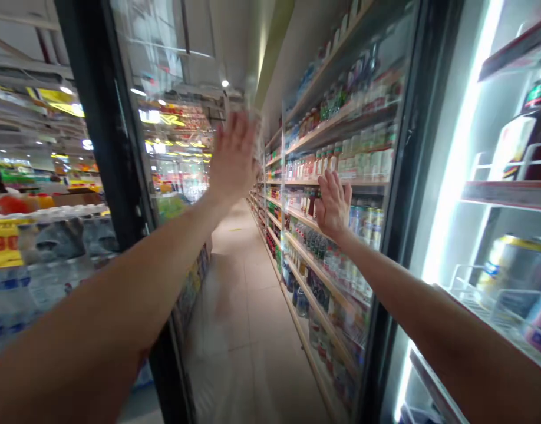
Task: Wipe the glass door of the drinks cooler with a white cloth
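Note:
A glass door point(253, 377) with a dark frame point(396, 194) stands in front of me. My left hand point(234, 156) is raised against the upper middle of the pane, palm to the glass, fingers stretched and a little blurred by motion. Along its right edge shows a pale blurred patch; whether it is a cloth or a reflection I cannot tell. Further right and lower, my right hand point(333, 204) is held up at the pane with its fingers extended. Whether its palm touches the glass is hard to tell. No held object shows in it.
At right is a lit cooler with a dark bottle point(535, 135) and cans point(513, 268) on wire shelves. Through the glass, long drink shelves point(323, 235) line a tiled aisle point(239, 277). Packs of water bottles point(53, 282) and a yellow price sign point(4, 242) stand at left.

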Demonstrator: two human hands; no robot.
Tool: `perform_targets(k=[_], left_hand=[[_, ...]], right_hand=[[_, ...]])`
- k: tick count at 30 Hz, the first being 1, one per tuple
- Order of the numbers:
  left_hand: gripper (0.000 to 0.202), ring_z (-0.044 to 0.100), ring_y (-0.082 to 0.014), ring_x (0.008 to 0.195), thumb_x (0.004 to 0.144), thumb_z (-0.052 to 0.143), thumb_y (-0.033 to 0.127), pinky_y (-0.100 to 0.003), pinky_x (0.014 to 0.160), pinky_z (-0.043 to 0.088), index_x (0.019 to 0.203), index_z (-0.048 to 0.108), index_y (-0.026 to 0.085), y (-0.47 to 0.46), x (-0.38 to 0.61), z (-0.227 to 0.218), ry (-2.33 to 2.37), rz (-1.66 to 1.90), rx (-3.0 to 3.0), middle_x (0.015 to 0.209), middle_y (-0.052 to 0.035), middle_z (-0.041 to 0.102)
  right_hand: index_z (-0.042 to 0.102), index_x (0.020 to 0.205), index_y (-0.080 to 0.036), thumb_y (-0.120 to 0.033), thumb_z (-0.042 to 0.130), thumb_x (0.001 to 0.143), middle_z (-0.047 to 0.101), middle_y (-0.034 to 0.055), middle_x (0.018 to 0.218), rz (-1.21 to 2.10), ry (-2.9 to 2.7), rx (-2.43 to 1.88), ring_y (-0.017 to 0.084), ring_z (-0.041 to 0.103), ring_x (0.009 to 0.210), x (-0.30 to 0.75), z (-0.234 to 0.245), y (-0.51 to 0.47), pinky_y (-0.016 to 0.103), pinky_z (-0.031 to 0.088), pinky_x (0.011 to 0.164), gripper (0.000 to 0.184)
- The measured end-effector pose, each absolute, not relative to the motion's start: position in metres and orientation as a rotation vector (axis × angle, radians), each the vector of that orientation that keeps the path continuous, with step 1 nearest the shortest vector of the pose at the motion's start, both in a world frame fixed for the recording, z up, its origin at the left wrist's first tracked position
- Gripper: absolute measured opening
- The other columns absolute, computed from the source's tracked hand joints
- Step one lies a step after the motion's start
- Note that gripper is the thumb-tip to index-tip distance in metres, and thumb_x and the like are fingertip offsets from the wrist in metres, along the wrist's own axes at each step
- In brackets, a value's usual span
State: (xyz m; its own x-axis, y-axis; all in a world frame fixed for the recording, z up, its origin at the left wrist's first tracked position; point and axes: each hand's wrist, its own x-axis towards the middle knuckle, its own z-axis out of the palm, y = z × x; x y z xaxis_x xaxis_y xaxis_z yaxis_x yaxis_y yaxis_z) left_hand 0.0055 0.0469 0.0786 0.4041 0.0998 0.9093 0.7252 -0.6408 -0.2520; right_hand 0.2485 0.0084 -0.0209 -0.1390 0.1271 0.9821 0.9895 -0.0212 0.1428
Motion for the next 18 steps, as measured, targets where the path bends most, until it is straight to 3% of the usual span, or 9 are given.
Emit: perform_targets(k=[4,6,10,13,17,18], left_hand=[[0.047,0.015,-0.0207,0.14,0.09,0.033,0.021,-0.041,0.114,0.016,0.137,0.034,0.015,0.038,0.044,-0.004,-0.146,-0.683,-2.179,0.15,-0.0055,0.026],[0.047,0.021,-0.0181,0.138,0.09,0.034,0.022,-0.038,0.113,0.018,0.137,0.035,0.017,0.038,0.049,-0.022,0.014,-0.509,-2.189,0.148,-0.0053,0.03],[0.055,0.019,-0.0214,0.139,0.085,0.043,0.023,-0.044,0.114,0.013,0.138,0.032,0.019,0.05,0.029,0.039,-0.271,-0.807,-2.087,0.148,-0.0081,0.03],[0.058,0.01,-0.0268,0.14,0.084,0.043,0.022,-0.049,0.113,0.009,0.139,0.028,0.011,0.057,0.021,0.067,-0.51,-1.117,-1.944,0.151,-0.0152,0.019],[0.049,0.011,-0.0196,0.14,0.088,0.032,0.014,-0.041,0.114,0.011,0.137,0.031,0.011,0.056,0.027,-0.009,-0.013,-0.762,-2.053,0.149,-0.011,0.027],[0.046,0.014,-0.014,0.14,0.089,0.033,0.015,-0.033,0.114,0.012,0.135,0.036,0.016,0.056,0.027,-0.03,0.088,-0.673,-2.065,0.147,-0.0051,0.032]], right_hand=[[0.019,0.144,-0.022,-0.034,0.021,0.09,0.031,0.0085,0.147,-1.264,-1.317,-1.227,0.021,0.024,0.137,0.25,-0.022,0.01,0.047,0.016,0.109,0.056],[0.018,0.144,-0.022,-0.034,0.021,0.09,0.032,0.0092,0.146,-1.251,-1.29,-1.219,0.02,0.025,0.136,0.25,-0.022,0.01,0.046,0.016,0.109,0.056],[0.015,0.144,-0.023,-0.037,0.02,0.089,0.031,0.0094,0.146,-1.238,-1.294,-1.194,0.021,0.027,0.135,0.251,-0.023,0.012,0.047,0.017,0.108,0.057],[0.014,0.144,-0.023,-0.039,0.02,0.09,0.031,0.0096,0.147,-1.238,-1.299,-1.186,0.021,0.027,0.135,0.251,-0.022,0.013,0.047,0.018,0.108,0.057],[0.017,0.144,-0.022,-0.039,0.019,0.09,0.032,0.0095,0.146,-1.261,-1.302,-1.176,0.02,0.026,0.136,0.251,-0.023,0.013,0.046,0.018,0.108,0.056],[0.017,0.144,-0.023,-0.039,0.02,0.09,0.032,0.0094,0.146,-1.263,-1.304,-1.175,0.02,0.026,0.136,0.251,-0.023,0.014,0.046,0.018,0.108,0.056]])
